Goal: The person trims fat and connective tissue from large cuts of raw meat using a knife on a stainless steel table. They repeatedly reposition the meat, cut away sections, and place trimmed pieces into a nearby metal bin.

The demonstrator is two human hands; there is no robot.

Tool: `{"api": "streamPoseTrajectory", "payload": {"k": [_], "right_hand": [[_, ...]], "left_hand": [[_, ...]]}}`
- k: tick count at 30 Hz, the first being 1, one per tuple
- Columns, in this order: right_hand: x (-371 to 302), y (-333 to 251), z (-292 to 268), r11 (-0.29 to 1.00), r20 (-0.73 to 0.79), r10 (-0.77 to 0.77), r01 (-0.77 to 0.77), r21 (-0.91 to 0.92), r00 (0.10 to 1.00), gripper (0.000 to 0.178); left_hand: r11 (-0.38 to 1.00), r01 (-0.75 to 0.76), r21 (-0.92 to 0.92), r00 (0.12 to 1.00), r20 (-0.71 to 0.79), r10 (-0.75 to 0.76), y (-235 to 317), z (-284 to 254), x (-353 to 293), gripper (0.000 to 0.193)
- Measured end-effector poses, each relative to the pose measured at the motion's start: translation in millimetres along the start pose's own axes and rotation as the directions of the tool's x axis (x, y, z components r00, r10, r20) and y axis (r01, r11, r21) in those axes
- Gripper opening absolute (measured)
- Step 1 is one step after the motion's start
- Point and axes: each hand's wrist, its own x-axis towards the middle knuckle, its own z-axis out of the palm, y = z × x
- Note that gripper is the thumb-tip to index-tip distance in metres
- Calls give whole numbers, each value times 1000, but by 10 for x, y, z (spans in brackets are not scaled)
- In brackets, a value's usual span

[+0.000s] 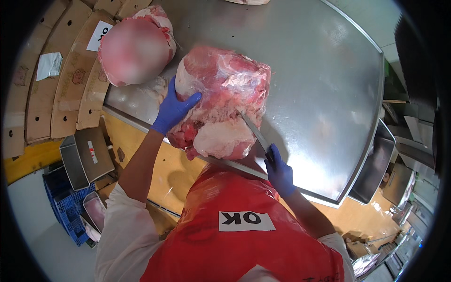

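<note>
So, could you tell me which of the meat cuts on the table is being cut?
The large cut at the near table edge: left hand steadies it, right hand holds the knife against it.

Right of the big meat cut point(221, 101) the steel bench point(324, 84) lies open for a hand to pass. Leftward a second meat piece point(134, 47) (just beside the first) and stacked cardboard boxes point(61, 80) block the way.
</note>
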Motion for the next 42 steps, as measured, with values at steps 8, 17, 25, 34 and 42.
{"api": "streamPoseTrajectory", "payload": {"k": [8,17,25,34,42], "right_hand": [[-343,-84,-882,991,154,93,-76,-114,984,41],[-33,-473,-1767,974,7,101,-97,-205,995,45],[149,-990,-1985,893,101,-112,145,-426,989,51],[426,-1503,-2035,701,226,-214,311,-642,950,58],[619,-1969,-1897,568,330,-182,373,-733,926,52]], "left_hand": [[987,-144,76,967,-203,157,433,172,-632,74],[776,-453,438,784,-218,581,726,1031,-1170,62],[686,-578,443,711,-140,689,501,852,-1018,56],[569,-773,282,584,-35,811,143,372,-541,42],[651,-759,27,640,-155,752,3,273,-262,30]]}}
